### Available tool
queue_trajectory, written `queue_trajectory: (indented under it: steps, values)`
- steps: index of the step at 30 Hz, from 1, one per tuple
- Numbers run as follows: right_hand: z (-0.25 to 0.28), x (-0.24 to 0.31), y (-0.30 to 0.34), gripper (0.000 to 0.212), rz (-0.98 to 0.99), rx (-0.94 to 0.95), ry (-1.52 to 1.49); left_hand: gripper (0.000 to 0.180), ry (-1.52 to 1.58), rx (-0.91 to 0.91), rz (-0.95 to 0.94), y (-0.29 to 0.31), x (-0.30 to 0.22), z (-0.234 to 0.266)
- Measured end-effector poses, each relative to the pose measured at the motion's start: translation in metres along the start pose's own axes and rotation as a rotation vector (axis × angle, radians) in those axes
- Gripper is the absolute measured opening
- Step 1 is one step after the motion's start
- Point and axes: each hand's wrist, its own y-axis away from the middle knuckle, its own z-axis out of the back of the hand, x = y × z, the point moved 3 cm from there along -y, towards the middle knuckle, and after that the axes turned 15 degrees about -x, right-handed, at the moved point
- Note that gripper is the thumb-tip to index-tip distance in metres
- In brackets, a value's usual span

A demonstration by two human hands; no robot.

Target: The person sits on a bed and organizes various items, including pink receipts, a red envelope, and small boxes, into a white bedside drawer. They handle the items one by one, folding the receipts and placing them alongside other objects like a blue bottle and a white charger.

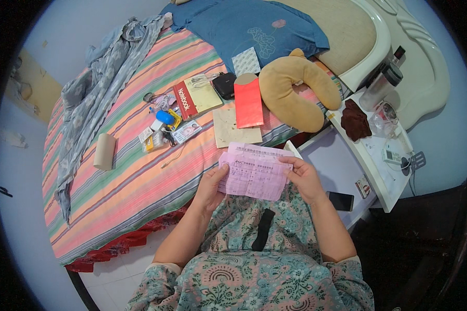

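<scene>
Pink printed paper slips [255, 175], apparently several overlapping sheets, are held up over my lap. My left hand [211, 185] is closed on their left edge, thumb on top. At the upper right edge, my right hand [303, 179] pinches them the same way. Just beyond the slips, a beige paper sheet [227, 136] lies on the bed, with a red envelope [249, 106] partly over it. A black strip of cloth [263, 229] rests on my patterned clothing.
The striped bed [140, 197] holds a red-and-cream notebook [187, 101], black pouch [223, 85], small clutter [165, 117], cardboard roll [105, 152] and tan neck pillow [277, 98]. At right, an open drawer [321, 155] contains a phone [340, 201]; a bottle [381, 88] stands on the nightstand.
</scene>
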Motion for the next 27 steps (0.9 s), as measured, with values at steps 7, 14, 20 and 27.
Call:
queue_trajectory:
  steps: [7, 14, 20, 27]
  values:
    - [-0.005, -0.005, 0.001, 0.039, 0.126, -0.016, 0.033, 0.025, -0.014, -0.025, -0.059, -0.006, 0.005, 0.006]
    - [-0.008, -0.004, 0.002, 0.038, 0.148, -0.08, 0.157, 0.02, -0.209, -0.144, -0.357, -0.003, 0.004, 0.003]
    - [-0.014, -0.002, -0.001, 0.047, 0.231, -0.147, 0.119, 0.023, -0.114, -0.232, -0.575, 0.007, -0.008, -0.018]
    - [-0.046, 0.01, -0.015, 0.053, 0.162, -0.133, -0.077, 0.024, -0.222, -0.177, -0.459, -0.021, -0.009, 0.008]
